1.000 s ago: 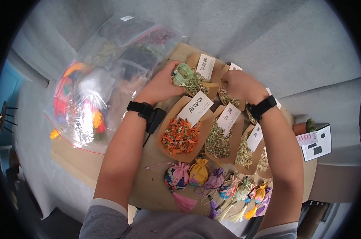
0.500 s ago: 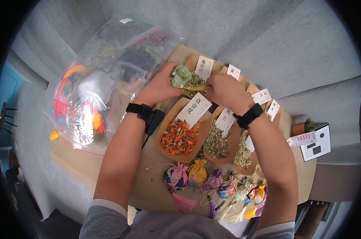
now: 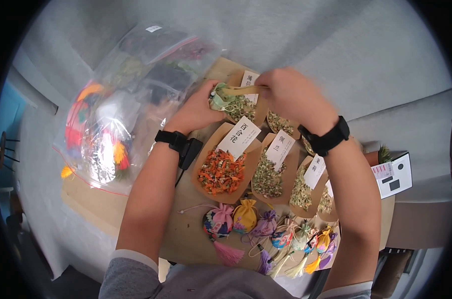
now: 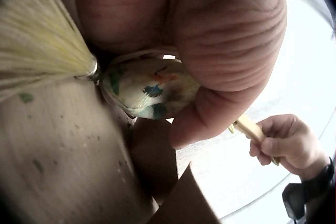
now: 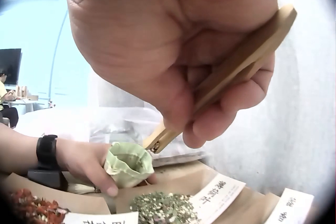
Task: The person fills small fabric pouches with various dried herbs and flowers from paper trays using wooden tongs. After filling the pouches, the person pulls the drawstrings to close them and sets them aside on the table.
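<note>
My left hand (image 3: 198,107) grips a small pale green drawstring pouch (image 5: 128,169), its mouth open and facing up. A cream tassel (image 4: 42,35) hangs from the pouch, whose side shows painted blue, green and orange marks. Light wooden tongs (image 5: 247,58) are pinched in my right hand (image 3: 295,97), with their tips over the pouch's rim. A little dark plant matter shows between those tips. Just below and beside the pouch lies a brown paper tray (image 3: 262,115) of chopped green dried herbs (image 5: 163,208), with a white label card standing in it.
More paper trays with labels stand alongside, one holding orange dried petals (image 3: 221,172). Several tasselled sachets (image 3: 246,217) line the table's near edge. A large clear plastic bag (image 3: 131,114) bulges at the left. A potted plant (image 3: 384,154) and a white card (image 3: 395,174) are at the right.
My right hand first moved left to the green herbs with the tongs, then lifted. The tong tips are now at the pouch's mouth. My left hand has kept its grip, barely shifting.
</note>
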Tool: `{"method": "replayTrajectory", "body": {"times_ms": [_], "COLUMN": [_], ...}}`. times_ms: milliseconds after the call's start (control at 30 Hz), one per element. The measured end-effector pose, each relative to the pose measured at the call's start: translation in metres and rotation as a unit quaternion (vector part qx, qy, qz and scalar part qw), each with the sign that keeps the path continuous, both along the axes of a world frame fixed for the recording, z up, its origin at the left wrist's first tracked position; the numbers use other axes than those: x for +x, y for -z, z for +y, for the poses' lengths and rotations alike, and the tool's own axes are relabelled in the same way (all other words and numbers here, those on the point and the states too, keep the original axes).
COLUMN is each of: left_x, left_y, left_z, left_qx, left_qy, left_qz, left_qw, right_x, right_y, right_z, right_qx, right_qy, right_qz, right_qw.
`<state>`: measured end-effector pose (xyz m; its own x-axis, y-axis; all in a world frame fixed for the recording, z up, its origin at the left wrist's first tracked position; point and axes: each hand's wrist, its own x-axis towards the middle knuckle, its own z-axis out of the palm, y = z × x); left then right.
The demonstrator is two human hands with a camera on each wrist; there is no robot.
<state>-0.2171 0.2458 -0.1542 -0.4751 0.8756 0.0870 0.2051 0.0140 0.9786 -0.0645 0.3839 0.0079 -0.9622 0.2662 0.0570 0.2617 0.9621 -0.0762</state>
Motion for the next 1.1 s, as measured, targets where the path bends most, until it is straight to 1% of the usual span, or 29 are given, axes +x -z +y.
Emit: {"method": "replayTrajectory", "body": {"times_ms": [67, 133, 167, 233, 267, 333, 400, 467, 600, 667, 700, 767, 833, 900, 967, 1000, 1067, 1100], "left_x": [0.001, 0.000, 0.000, 0.000, 0.000, 0.001, 0.002, 0.002, 0.000, 0.000, 0.001, 0.001, 0.000, 0.000, 0.000, 0.000, 0.000, 0.000], "left_y": [-0.001, 0.000, 0.000, 0.000, -0.001, -0.003, -0.005, -0.004, -0.001, -0.002, -0.003, -0.005, -0.004, -0.002, -0.001, -0.001, -0.001, -0.002], "left_z": [0.000, -0.003, -0.003, -0.002, -0.002, -0.002, -0.002, -0.002, -0.001, -0.002, -0.002, -0.002, -0.003, -0.002, -0.001, -0.001, -0.002, -0.001], "left_qx": [0.003, 0.005, 0.016, 0.029, 0.022, 0.014, 0.011, 0.010, 0.014, 0.015, 0.016, 0.010, 0.001, 0.020, 0.016, 0.011, 0.012, 0.014], "left_qy": [0.002, -0.005, 0.002, 0.012, 0.015, 0.019, 0.012, 0.013, 0.015, 0.014, 0.012, 0.016, 0.017, 0.022, 0.023, 0.023, 0.023, 0.023], "left_qz": [-0.003, -0.008, -0.009, -0.009, -0.019, -0.029, -0.022, -0.019, -0.004, -0.001, 0.002, -0.005, -0.011, -0.016, -0.017, -0.018, -0.016, -0.014], "left_qw": [1.000, 1.000, 1.000, 0.999, 0.999, 0.999, 1.000, 1.000, 1.000, 1.000, 1.000, 1.000, 1.000, 0.999, 0.999, 0.999, 1.000, 1.000], "right_x": [0.000, 0.001, 0.002, 0.009, 0.010, 0.009, 0.009, 0.011, 0.023, 0.026, 0.027, 0.021, 0.016, 0.012, 0.012, 0.012, 0.011, 0.011], "right_y": [0.000, 0.004, 0.006, 0.007, 0.017, 0.048, 0.052, 0.055, 0.056, 0.058, 0.062, 0.069, 0.066, 0.064, 0.065, 0.066, 0.066, 0.068], "right_z": [0.000, 0.012, 0.010, 0.006, 0.009, 0.016, 0.010, 0.012, 0.034, 0.036, 0.038, 0.038, 0.033, 0.024, 0.017, 0.014, 0.009, 0.008], "right_qx": [0.016, 0.057, 0.056, 0.117, 0.118, 0.003, 0.008, 0.090, 0.092, 0.061, 0.061, -0.041, -0.060, -0.078, -0.117, -0.117, -0.062, -0.061], "right_qy": [0.007, 0.023, 0.021, 0.054, 0.057, -0.001, 0.014, 0.020, 0.023, 0.080, 0.082, 0.102, 0.089, 0.077, 0.068, 0.068, 0.067, 0.067], "right_qz": [-0.024, -0.002, -0.002, -0.100, -0.100, -0.099, -0.115, -0.111, -0.104, -0.127, -0.127, -0.155, -0.161, -0.166, -0.120, -0.120, -0.105, -0.105], "right_qw": [1.000, 0.998, 0.998, 0.987, 0.986, 0.995, 0.993, 0.990, 0.990, 0.987, 0.987, 0.982, 0.981, 0.980, 0.984, 0.984, 0.990, 0.990]}}
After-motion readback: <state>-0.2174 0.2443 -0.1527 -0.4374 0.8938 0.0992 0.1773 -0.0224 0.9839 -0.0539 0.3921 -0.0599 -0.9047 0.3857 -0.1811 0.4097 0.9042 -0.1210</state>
